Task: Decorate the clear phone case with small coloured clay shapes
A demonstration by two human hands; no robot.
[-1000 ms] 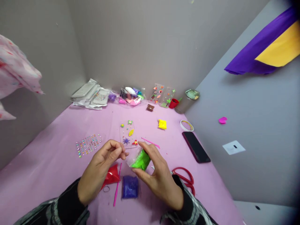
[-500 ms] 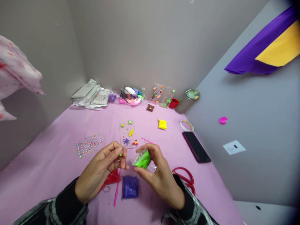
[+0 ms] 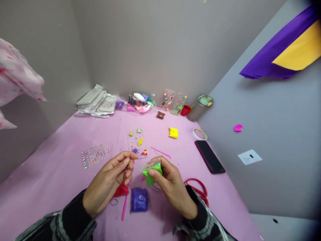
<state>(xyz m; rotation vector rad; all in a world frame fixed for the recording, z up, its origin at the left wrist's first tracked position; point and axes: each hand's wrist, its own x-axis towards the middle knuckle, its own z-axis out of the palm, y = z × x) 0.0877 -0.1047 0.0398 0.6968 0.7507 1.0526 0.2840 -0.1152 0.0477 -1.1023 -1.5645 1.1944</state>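
Green packet (image 3: 148, 179) pinched in right fingers (image 3: 157, 176); left fingers (image 3: 122, 166) pinch green speck (image 3: 128, 166).

Soft light, shadow under purple sheet (image 3: 265, 62), darkened upper-right frame edge

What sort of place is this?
Probably a craft workspace: on the pink table lie a sheet of multicoloured gems and scissors with red handles; the right hand holds a clear plastic packet of bright green, clay-like material.
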